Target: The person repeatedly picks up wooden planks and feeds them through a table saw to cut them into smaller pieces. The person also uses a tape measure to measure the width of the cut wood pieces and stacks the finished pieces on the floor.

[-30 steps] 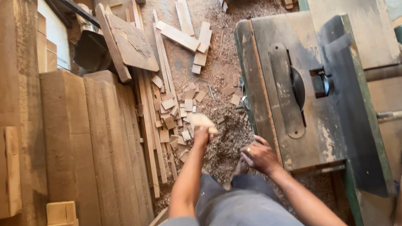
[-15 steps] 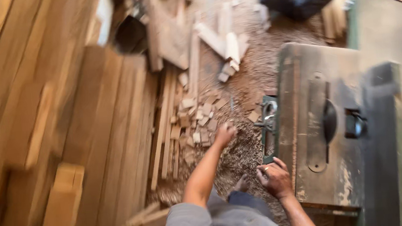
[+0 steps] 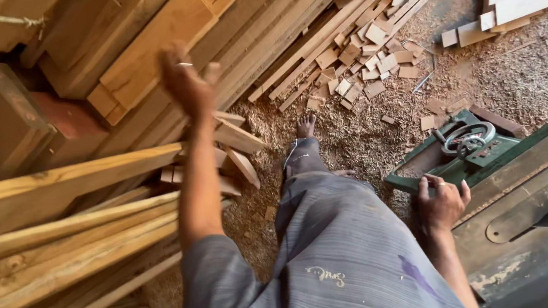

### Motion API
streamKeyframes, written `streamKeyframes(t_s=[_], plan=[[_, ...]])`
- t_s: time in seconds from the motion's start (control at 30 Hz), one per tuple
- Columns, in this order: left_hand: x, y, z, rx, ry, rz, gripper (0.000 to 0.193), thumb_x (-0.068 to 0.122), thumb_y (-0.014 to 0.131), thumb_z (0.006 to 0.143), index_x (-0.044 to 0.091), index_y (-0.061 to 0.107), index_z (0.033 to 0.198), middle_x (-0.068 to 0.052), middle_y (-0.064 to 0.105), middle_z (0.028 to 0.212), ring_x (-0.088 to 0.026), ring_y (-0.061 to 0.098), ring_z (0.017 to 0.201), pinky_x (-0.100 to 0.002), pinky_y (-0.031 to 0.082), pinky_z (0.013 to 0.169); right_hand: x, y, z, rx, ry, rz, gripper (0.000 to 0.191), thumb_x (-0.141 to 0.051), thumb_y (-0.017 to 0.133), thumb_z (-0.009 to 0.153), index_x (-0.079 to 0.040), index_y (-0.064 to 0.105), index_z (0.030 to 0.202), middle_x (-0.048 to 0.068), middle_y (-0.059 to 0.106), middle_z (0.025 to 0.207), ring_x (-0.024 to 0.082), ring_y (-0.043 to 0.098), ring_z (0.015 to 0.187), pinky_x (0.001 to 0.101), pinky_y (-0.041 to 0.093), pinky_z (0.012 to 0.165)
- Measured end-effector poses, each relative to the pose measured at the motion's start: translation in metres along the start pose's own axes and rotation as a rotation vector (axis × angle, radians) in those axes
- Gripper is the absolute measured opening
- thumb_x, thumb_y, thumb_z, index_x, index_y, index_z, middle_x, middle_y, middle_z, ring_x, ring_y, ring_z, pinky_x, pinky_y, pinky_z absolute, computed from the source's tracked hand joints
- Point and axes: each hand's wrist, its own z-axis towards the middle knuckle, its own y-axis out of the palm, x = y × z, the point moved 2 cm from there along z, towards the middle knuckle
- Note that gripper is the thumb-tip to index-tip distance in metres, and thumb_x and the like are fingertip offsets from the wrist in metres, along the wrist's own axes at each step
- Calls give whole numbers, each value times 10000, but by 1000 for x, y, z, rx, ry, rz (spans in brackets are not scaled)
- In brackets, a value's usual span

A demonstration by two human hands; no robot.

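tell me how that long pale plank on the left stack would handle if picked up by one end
The long pale plank looks stiff solid wood, so it would probably not droop. Its length suggests it would feel end-heavy and lever downward. Its rough sawn face should grip well, though splinters seem likely. It rests across other boards, so it may drag.

Pale yellow-tan long wooden planks (image 3: 56,188) lie beside a reddish-brown wooden block (image 3: 66,117), light tan sawdust (image 3: 365,132) covers the floor, the flat metal saw table (image 3: 524,177) is worn green and rusty brown, and the cloth wrap (image 3: 337,255) is grey-blue with fine stripes.
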Motion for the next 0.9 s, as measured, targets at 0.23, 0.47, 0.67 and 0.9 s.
streamKeyframes(t_s=[0.23,0.47,0.67,0.9], plan=[[-85,-20,57,-229,27,172,1151,464,1003,654,124,397,1571,-298,327,1602,-473,306,1477,-643,286,1157,-14,6,6,-306,41,143,315,-391,687,975,-159,763,1174,104,768,1062,306,702,983,445,499,977],[-82,-17,71,-325,76,393,1398,580,1001,520,239,237,1640,-346,312,1529,-528,323,1392,-655,304,1093,-32,-6,-12,-337,-43,114,328,-356,692,931,-161,762,1185,80,789,949,288,728,885,442,505,981],[-70,-17,50,-311,246,451,1148,487,918,707,200,331,1652,-328,423,1418,-527,469,1265,-639,419,1026,-38,-8,-6,-347,55,171,348,-371,695,938,-191,756,1230,98,782,1002,306,730,904,402,564,850],[-61,-15,50,-582,203,157,560,293,721,1000,45,559,1475,-274,706,1178,-431,695,1075,-514,560,918,-54,-17,-14,-382,195,452,359,-331,707,947,-161,729,1262,102,775,1087,272,755,950,380,584,838]])
